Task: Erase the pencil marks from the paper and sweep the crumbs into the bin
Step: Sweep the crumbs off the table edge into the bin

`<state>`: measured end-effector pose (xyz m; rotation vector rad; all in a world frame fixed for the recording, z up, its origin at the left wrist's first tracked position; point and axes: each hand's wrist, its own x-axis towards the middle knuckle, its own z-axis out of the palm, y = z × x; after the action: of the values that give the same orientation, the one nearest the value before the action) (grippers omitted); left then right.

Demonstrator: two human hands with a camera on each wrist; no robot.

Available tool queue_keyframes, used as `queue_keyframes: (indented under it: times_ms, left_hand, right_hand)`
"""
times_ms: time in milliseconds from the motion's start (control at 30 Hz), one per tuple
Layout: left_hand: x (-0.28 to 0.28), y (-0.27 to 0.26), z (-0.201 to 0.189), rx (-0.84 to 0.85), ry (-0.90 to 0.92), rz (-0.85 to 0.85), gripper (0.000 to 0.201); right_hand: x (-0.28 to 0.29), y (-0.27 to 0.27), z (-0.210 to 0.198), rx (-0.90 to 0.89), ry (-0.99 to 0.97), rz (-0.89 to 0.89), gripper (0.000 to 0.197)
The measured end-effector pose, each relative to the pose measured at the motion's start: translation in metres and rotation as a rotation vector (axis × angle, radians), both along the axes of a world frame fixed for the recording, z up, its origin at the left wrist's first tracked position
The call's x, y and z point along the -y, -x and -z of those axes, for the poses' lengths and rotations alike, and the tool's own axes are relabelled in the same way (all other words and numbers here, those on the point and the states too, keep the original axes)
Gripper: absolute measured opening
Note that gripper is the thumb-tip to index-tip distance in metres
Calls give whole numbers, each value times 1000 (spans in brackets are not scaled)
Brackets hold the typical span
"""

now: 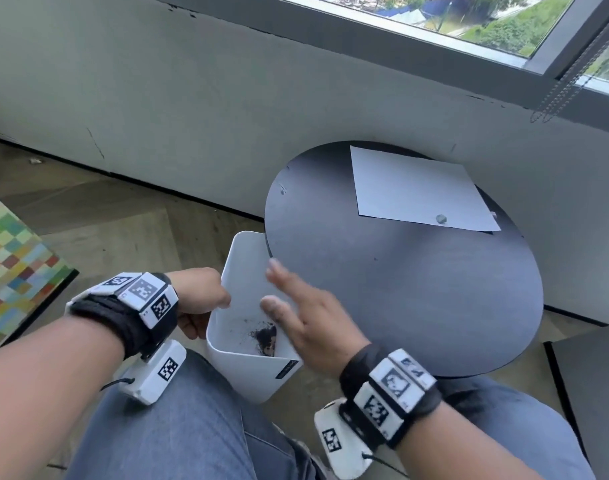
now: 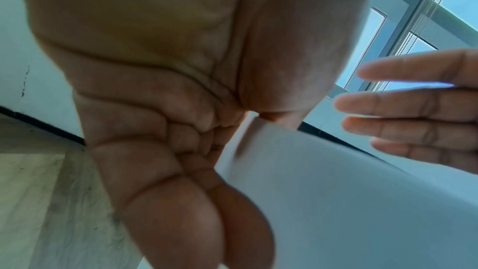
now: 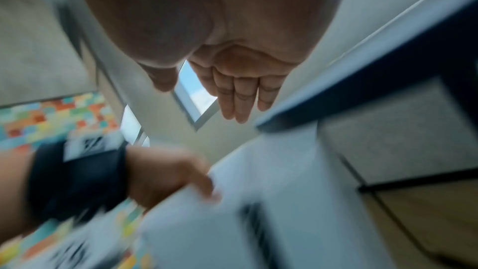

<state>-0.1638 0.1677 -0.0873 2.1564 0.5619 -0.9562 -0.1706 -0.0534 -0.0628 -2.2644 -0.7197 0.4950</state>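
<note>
A white bin [image 1: 247, 292] is held tilted under the near-left edge of the round black table [image 1: 417, 306], with dark crumbs [image 1: 263, 336] inside. My left hand [image 1: 201, 299] grips its left rim, thumb inside and fingers curled on the outer wall [image 2: 323, 201]. My right hand [image 1: 303, 313] hovers flat over the bin's mouth at the table edge, fingers straight and holding nothing; it looks blurred. The white paper [image 1: 417, 188] lies at the table's far side, with a small grey eraser [image 1: 441, 218] on its near edge.
A grey wall and a window run behind the table. A multicoloured checkered rug [image 1: 15, 258] lies on the wooden floor at the left. My knees in jeans [image 1: 178, 427] are below the bin. A dark flat surface [image 1: 594, 382] sits at the right.
</note>
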Motion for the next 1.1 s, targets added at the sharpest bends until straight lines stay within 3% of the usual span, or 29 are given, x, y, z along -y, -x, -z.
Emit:
queue_keyframes:
  times_ms: [67, 167, 267, 367, 500, 600, 667, 767, 867, 1000, 1100]
  left_hand:
    - [-1, 0, 1, 1, -4, -5, 26]
    - [-1, -1, 2, -2, -6, -7, 27]
    - [-1, -1, 1, -9, -9, -2, 27]
    - [-1, -2, 2, -16, -12, 5, 28]
    - [0, -3, 3, -20, -13, 8, 28]
    - [0, -2, 3, -16, -22, 11, 27]
    - [0, -2, 3, -14, -23, 9, 26]
    - [0, -3, 2, -20, -7, 9, 27]
    - [0, -3, 2, -32, -3, 22, 28]
    - [-1, -4, 4, -40, 0, 24, 29]
    - [-1, -5, 4, -38, 0, 23, 29]
  right_hand:
    - [20, -33, -8, 66, 23, 209, 66]
    - [61, -90, -10, -8, 395, 464, 75]
    - [74, -96, 6, -39, 689, 452, 86]
    - [43, -56, 9, 20, 648, 239, 93]
    - [13, -12, -9, -25, 344, -80, 77]
    - [30, -33, -26, -8, 158, 14, 68]
    - [55, -73, -27, 50, 293, 175, 68]
    - [82, -127, -13, 0, 621, 331, 74]
    - [69, -117, 5, 33, 768, 222, 97]
    - [33, -49, -13, 59, 621, -269, 94]
    - [35, -59, -32, 4, 460, -329, 87]
